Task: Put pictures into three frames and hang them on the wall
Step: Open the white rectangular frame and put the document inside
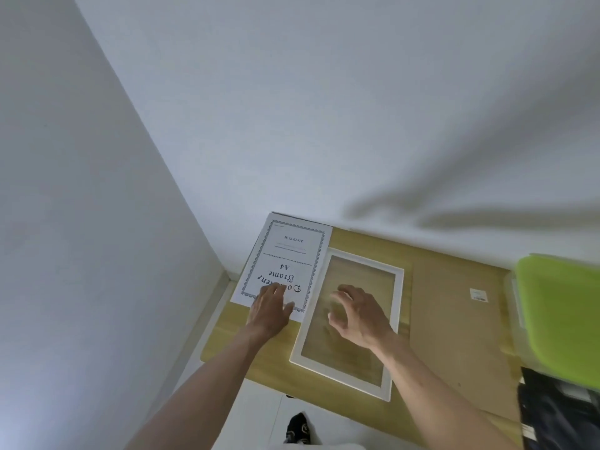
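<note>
Two bare hands over a white frame and its paper insert on a wooden table in a room corner.

White frame (349,323) lies flat on table (367,245), clear pane showing the wood beneath. Just left of it, touching or slightly overlapping its edge, lies printed insert sheet (285,264), text reading "Document Frame A4", top end against the wall (324,108). Left hand (271,311) flat, fingers spread open, pressing the sheet's near end. Right hand (358,315) over the pane, fingers curled loosely, open, gripping nothing; contact with the pane unclear. Brown backing board (457,319) lies flat right of the frame, small label on it. Green-lidded bin (561,316) at far right.
</note>
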